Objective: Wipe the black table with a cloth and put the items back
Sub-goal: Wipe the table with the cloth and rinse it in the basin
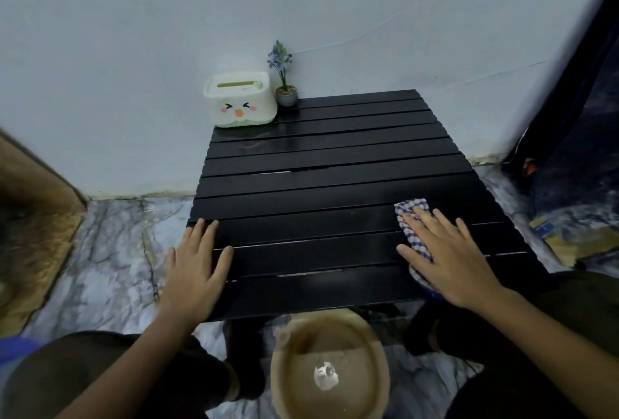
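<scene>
Wiping the near right corner now.
Our right hand (445, 251), fingers spread, presses the cloth (412, 231) flat; left hand (197, 264), fingers together, steadies the table (318, 167).

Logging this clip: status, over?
Right hand flat on checked cloth, near table edge. Left hand flat, bracing. Tissue box, plant far corner.

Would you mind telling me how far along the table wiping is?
Wiping is under way: the right hand presses the checked cloth flat on the black table near its right edge, while the left hand steadies the left edge. The tissue box and small potted plant already stand at the far-left corner.
</scene>
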